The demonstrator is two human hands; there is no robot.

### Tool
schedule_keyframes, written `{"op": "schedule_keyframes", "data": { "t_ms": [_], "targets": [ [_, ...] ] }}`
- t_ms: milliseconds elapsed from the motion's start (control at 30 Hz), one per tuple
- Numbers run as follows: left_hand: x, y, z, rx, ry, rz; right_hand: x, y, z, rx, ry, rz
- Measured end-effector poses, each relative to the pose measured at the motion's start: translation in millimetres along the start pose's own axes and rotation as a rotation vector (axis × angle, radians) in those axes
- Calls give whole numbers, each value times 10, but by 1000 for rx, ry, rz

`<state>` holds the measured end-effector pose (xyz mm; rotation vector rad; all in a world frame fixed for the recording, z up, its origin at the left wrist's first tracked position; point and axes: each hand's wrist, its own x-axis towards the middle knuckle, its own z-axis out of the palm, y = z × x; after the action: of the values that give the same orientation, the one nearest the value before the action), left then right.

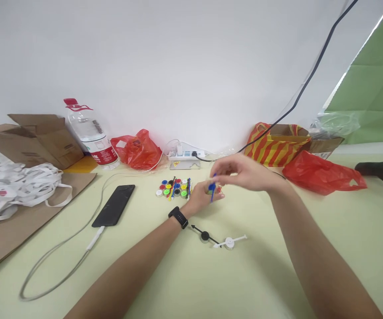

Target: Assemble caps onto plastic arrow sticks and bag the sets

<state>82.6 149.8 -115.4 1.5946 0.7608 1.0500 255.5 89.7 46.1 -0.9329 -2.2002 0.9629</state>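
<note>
Blue pointer piece (212, 190) held between both hands, just above the worktop (277, 266).

We judge the piece light, thin and stiff, easy to bend or drop, so we grip it at its ends. The left hand (199, 200) closes around its lower end. The right hand (246, 175) pinches the top, wrist raised. A black pointer (205, 235) and a white pointer (229, 242) lie nearby.

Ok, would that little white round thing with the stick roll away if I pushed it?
Probably not far: the white disc lies flat on the table, and its thin stick would likely stop any rolling. It looks small and plastic, so probably very light and easy to slide. The stick might snap if bent.
</note>
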Motion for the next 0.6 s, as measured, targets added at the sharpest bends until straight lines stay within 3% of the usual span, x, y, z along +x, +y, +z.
{"op": "schedule_keyframes", "data": {
  "t_ms": [100, 167, 267, 433, 600],
  "targets": [
    [15, -19, 26, 42, -51, 11, -105, 5, -192, -7, 413, -14],
    [24, -37, 36, 36, -71, 27, -119, 54, -233, -58, 555, -15],
    [23, -58, 41, 5, -77, 20, -53, 145, -186, -153, 552, 23],
    [13, -35, 57, -62, -49, -1, 152, 265, 66, -289, 482, 107],
    [15, 24, 45, 114, 30, -34, 272, 367, 266, -324, 400, 207]
  ]
}}
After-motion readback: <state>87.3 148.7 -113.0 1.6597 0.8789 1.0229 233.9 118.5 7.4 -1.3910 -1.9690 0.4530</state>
